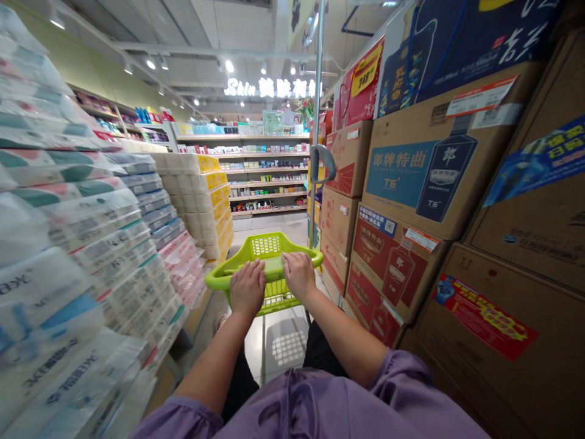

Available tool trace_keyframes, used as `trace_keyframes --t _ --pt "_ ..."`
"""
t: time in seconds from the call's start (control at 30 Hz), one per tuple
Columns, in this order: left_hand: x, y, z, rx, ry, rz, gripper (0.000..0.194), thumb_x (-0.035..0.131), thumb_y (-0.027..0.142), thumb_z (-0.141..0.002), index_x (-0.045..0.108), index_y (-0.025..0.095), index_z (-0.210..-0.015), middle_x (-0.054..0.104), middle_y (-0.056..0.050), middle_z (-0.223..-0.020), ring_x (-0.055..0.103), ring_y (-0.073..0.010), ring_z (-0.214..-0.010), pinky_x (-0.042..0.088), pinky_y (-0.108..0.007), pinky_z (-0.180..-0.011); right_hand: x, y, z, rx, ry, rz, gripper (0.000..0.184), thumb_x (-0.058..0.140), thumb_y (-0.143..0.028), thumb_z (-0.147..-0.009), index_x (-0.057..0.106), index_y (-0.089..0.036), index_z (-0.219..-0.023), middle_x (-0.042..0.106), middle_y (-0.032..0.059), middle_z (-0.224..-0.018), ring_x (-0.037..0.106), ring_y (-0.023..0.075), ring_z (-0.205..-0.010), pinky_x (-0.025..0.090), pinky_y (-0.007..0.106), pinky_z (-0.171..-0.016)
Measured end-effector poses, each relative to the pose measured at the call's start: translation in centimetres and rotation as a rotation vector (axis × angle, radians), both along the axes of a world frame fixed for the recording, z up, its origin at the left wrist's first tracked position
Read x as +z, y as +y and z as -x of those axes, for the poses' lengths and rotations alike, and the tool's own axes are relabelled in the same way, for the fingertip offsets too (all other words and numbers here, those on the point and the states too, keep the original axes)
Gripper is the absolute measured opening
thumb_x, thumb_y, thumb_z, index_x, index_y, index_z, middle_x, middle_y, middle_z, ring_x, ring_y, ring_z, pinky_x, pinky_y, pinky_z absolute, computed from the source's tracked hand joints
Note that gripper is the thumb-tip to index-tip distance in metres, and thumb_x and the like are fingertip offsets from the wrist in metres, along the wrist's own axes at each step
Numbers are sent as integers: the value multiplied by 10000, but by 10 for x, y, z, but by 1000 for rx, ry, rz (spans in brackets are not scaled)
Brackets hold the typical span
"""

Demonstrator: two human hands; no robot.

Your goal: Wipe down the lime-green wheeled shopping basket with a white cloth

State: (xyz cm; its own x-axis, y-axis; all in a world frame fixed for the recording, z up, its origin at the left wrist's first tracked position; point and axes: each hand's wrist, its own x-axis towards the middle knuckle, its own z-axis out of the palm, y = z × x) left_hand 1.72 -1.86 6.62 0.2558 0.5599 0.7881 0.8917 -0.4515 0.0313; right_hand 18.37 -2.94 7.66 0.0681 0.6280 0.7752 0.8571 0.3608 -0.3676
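Supermarket aisle (274,222) — cartons (429,164) stacked right | shelves (267,177) ahead | spotlights (228,66) overhead | tiled floor (281,356)

The lime-green shopping trolley (269,244) is smooth, faintly glossy moulded plastic, and the upright pole (317,110) beyond it is polished metal. On the right, the stacked cartons (439,164) are matt corrugated cardboard, while the tissue packs (100,225) on the left have thin, shiny plastic wrapping.

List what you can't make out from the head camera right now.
Head view:
Inside of the basket: partly hidden by the left hand and right hand.
Far shelf goods: too small to identify.
Carton label: small print too small.
Blue carton: cut off by the top edge.
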Motion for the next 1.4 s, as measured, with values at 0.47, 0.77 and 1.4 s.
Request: trace_keyframes --t 0.47,0.77,1.4 --pt "0 -1 0 2 7 20 383 367 316 -948 623 233 -1221 633 -67 -1277 537 -276 -1217 365 -455 -1014 1 -7 11 77 -71 -22 293 472 -216 -927 650 -196 -1160 663 69 -1149 532 219 -1099 364 378 -1015" --pt "2 -4 -1 15 41 6 378 354 317 -962 633 218 -1197 640 -55 -1268 554 -283 -1198 383 -445 -979 -2 -4 -2 18 45 21 277 451 -205 -948 665 -190 -1123 681 64 -1104 552 206 -1046 378 371 -985" --pt "2 -4 -1 -2 23 0 378 366 321 -953 626 232 -1213 642 -57 -1264 557 -278 -1195 383 -436 -997 9 -8 9 157 -48 41 267 517 -217 -905 665 -220 -1127 679 52 -1119 558 199 -1069 404 360 -979"
